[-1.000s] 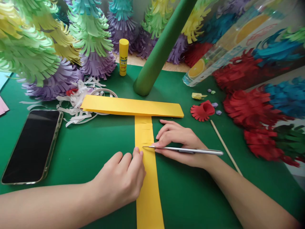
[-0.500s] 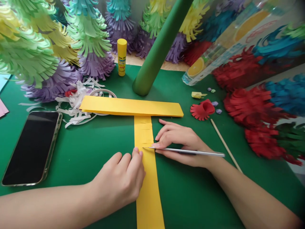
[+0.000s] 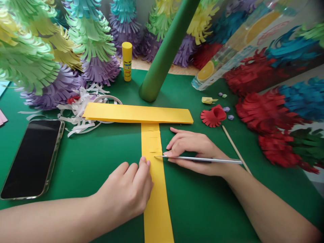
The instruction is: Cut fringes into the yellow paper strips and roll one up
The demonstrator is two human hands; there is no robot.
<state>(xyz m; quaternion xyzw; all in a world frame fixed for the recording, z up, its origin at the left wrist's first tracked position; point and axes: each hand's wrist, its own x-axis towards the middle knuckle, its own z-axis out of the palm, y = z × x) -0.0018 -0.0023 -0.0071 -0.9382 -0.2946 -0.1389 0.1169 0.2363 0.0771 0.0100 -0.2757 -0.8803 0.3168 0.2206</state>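
A long yellow paper strip [image 3: 157, 202] runs toward me on the green surface, with several short slits across the right side of its far part. My left hand [image 3: 129, 187] is closed, its thumb and forefinger pinching at the strip's left edge. From the right, my right hand [image 3: 196, 152] grips a slim silver craft knife [image 3: 210, 159] near its front end. The knife's fine tip touches or nearly touches the strip just below the nearest slit. A folded yellow paper band [image 3: 138, 113] lies crosswise over the strip's far end.
A phone [image 3: 32, 158] lies at left, beside white paper shreds [image 3: 78, 111]. Behind stand a glue stick [image 3: 127, 62], a green paper cone [image 3: 164, 54] and fringed paper trees [image 3: 92, 44]. A red fringed paper piece [image 3: 214, 116] and wooden stick [image 3: 235, 148] lie at right.
The knife tip has moved a little to the right across the strip, along with my right hand. My left hand keeps its place on the strip. The whole view has shifted slightly.
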